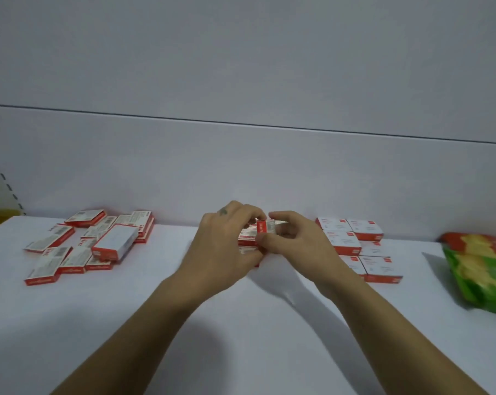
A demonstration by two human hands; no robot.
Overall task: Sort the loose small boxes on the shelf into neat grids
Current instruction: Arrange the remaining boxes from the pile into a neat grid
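On the white shelf (241,323), a loose heap of small red-and-white boxes (90,246) lies at the left. At the right, several of the same boxes form a neat grid (357,243). Between them my left hand (224,252) and my right hand (295,243) meet over a small stack of boxes (248,238). Both hands curl round one small box (262,226) held just above that stack, its red end facing me. Most of the stack is hidden under my fingers.
A green, yellow and red snack bag (480,269) lies at the right edge of the shelf. The shelf's white back panel (241,172) rises just behind the boxes. A slotted upright (4,178) shows at the far left.
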